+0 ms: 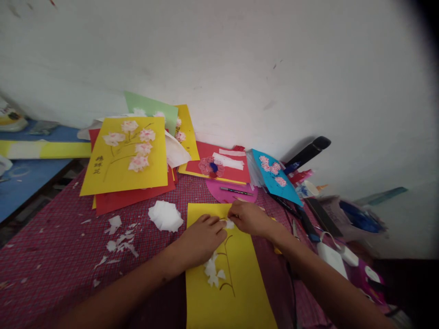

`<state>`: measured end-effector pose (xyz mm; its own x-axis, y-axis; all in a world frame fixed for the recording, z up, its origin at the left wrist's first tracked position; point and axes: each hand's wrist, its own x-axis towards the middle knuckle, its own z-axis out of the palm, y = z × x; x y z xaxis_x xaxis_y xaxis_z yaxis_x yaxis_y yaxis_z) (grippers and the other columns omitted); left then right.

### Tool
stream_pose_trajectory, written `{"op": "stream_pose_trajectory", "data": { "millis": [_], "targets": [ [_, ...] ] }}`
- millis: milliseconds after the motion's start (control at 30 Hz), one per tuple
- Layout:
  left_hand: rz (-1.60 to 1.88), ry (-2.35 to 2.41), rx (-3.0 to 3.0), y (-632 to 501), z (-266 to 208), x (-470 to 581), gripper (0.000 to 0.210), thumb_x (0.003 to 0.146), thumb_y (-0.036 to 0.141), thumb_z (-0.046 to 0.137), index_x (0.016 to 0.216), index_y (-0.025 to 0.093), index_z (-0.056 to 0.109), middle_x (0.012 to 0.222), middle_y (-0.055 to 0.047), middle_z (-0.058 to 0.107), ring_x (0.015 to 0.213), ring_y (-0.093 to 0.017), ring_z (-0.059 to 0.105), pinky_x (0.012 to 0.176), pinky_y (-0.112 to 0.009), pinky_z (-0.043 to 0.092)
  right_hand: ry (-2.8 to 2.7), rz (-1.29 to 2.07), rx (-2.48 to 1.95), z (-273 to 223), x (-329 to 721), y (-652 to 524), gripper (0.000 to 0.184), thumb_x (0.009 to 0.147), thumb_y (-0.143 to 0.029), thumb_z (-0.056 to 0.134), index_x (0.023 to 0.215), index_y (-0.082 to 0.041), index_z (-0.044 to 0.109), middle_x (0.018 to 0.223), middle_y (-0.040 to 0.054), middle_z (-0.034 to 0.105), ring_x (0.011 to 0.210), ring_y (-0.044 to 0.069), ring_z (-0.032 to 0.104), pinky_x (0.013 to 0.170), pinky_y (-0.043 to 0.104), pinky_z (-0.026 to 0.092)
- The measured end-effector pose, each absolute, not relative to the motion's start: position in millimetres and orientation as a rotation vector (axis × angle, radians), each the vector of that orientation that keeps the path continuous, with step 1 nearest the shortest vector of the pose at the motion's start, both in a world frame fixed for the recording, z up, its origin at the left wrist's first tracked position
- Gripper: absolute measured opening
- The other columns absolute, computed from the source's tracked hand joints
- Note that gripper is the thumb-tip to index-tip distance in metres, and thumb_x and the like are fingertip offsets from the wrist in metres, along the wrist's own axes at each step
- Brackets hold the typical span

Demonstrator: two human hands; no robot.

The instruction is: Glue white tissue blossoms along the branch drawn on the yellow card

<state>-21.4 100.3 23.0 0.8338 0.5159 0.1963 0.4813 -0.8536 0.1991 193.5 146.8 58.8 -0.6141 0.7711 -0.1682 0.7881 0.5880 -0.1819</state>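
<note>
Two hands (202,240) (250,219) on yellow sheet (236,313), near far edge, room below

The left hand (204,240) and the right hand (248,218) are bare, as are the left forearm (137,288) and the right forearm (318,269), uncovered from the wrists to the lower edge of view. Both forearms are slim and smooth in outline, narrowing toward the wrists. One small, roundish spot (163,279) marks the left forearm; the fingernails are too small to make out.

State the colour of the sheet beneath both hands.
The sheet is yellow, with brownish drawn lines, best seen in the head view.
</note>
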Motion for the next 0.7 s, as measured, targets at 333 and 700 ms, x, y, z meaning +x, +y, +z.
{"op": "stream_pose_trajectory", "data": {
  "millis": [333,700],
  "targets": [
    [0.39,0.785,2.854,100.4,17.9,-21.7,0.023,0.087,0.011,0.053,0.109,0.016,0.057,0.128,-0.009,0.058,0.118,-0.026,0.051,0.1,-0.041,0.038,2.773,-0.385,1.452,65.2,203.6,143.3,0.026,0.082,-0.01,0.052,0.098,-0.018,0.071,0.095,0.0076,0.069,0.084,0.018,0.063,0.073,0.026,0.042],
    [0.373,0.79,2.865,100.2,16.9,-20.7,0.023,0.087,0.012,0.053,0.109,0.017,0.057,0.128,-0.01,0.058,0.12,-0.025,0.05,0.1,-0.041,0.038,2.73,-0.312,1.477,62.7,198.1,135.5,0.039,0.086,-0.008,0.046,0.116,-0.022,0.066,0.1,0.0078,0.066,0.087,0.018,0.063,0.072,0.026,0.042]
  ]
}}
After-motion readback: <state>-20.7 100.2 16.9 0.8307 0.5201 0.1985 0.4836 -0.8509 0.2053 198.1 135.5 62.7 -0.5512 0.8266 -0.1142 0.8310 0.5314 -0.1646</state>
